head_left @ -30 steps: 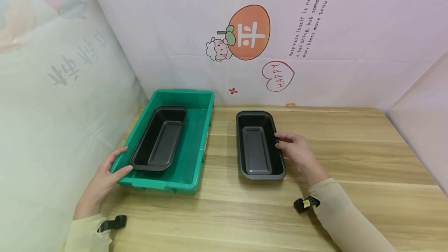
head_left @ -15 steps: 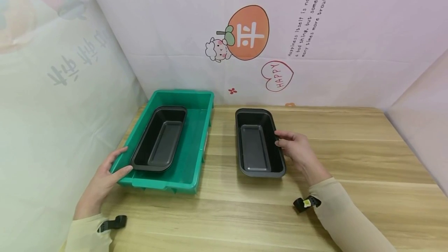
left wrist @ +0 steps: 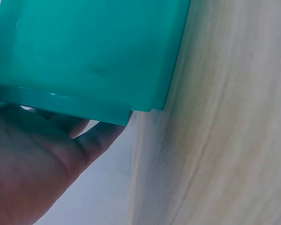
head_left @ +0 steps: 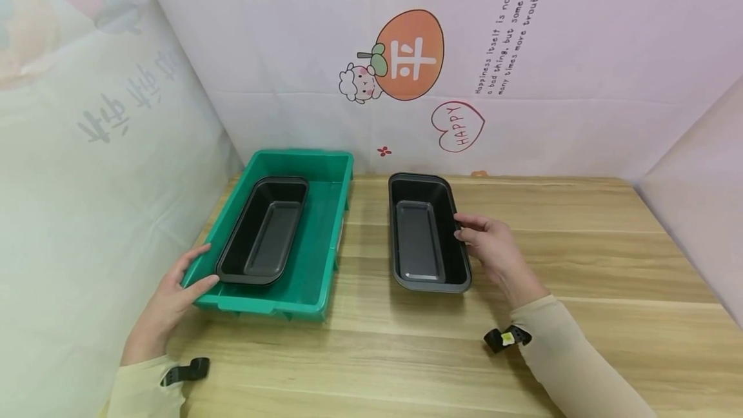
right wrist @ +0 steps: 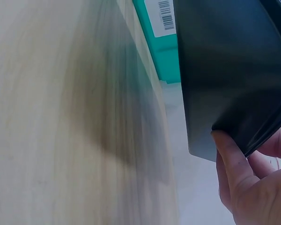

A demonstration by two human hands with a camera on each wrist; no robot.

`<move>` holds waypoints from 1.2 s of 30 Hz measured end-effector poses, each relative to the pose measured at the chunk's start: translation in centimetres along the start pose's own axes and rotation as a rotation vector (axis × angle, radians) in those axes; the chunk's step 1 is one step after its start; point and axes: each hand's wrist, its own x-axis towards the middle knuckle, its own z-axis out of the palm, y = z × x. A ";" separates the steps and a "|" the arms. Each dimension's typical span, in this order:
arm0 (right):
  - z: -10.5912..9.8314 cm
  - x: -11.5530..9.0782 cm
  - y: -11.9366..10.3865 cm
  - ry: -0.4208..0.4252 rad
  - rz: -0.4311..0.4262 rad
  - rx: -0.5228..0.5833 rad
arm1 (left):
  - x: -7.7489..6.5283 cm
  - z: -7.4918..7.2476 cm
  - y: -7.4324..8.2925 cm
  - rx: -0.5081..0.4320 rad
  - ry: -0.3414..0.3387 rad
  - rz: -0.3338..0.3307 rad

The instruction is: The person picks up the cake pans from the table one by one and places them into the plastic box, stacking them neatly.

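Observation:
A dark grey loaf pan (head_left: 419, 240) is held by my right hand (head_left: 495, 253), which pinches its right rim. In the right wrist view, fingers (right wrist: 232, 159) press the outer wall of that pan (right wrist: 234, 70), and a gap with shadow shows it off the table. My left hand (head_left: 165, 305) grips the front left corner of a green plastic tray (head_left: 316, 276), thumb over the rim. Under the tray edge (left wrist: 70, 103), the left wrist view shows some of those fingers partly hidden. A second, similar loaf pan (head_left: 269, 237) lies inside the tray, toward its left side.
The wooden table (head_left: 371, 366) carries the tray at the left. A printed white cloth (head_left: 278, 50) stands behind, with pale cloth walls at the left (head_left: 87, 211) and right (head_left: 696, 140). A barcode label (right wrist: 166, 16) is on the tray's side.
The loaf pan in my right hand has risen slightly and shifted a little away and to the left. My left hand, the tray and the pan inside it stay practically still.

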 end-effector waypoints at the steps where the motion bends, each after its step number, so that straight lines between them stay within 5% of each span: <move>1: 0.1 -0.1 -0.1 0.004 -0.002 0.002 | 0.0 0.0 0.0 0.000 0.000 0.000; 15: 0.9 -1.0 -1.3 0.017 -0.007 0.003 | -0.1 -0.1 0.1 -0.005 0.001 -0.006; 36: 4.0 -1.4 -3.8 -0.013 -0.060 0.167 | 0.0 -0.1 0.1 0.003 0.000 0.000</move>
